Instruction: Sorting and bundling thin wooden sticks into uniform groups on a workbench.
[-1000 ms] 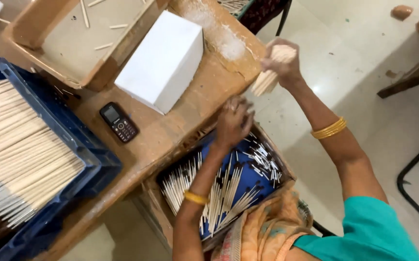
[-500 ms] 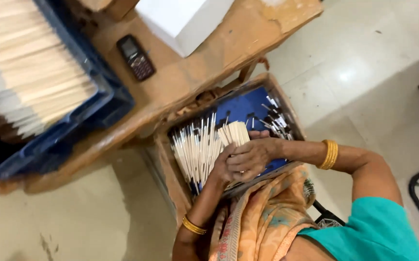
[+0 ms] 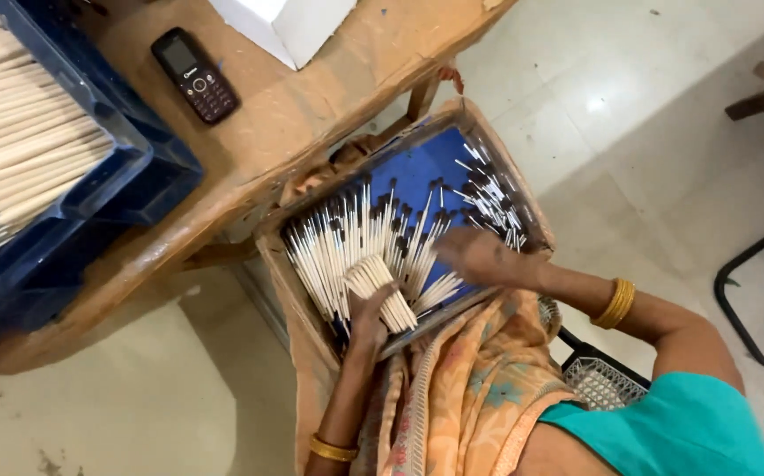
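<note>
A: What's closest to the camera?

B: The person's left hand [image 3: 370,316], down at the near edge of the tray [image 3: 523,201]. Its fingers are closed around a bundle of sticks [image 3: 382,289], pale ends fanned out above the hand.

A: And the other hand?

B: The right hand [image 3: 477,256] lies just beside it, further to the right, palm down on the loose sticks [image 3: 347,238] in the tray. The fingers look spread and flat, but the hand is blurred, so I cannot tell whether it grips any.

A: Where do the loose ones sit?

B: Inside the tray, on its blue lining. They are white with dark tips, most packed at the left side, a smaller scatter in the far right corner.

A: What's beyond the tray?

B: A wooden table [image 3: 311,106], its edge touching the tray's far side. On it sit a dark phone [image 3: 195,75] and, further back, a white box [image 3: 289,22]. At the left, a blue crate [image 3: 91,189] holds rows of plain pale sticks
</note>
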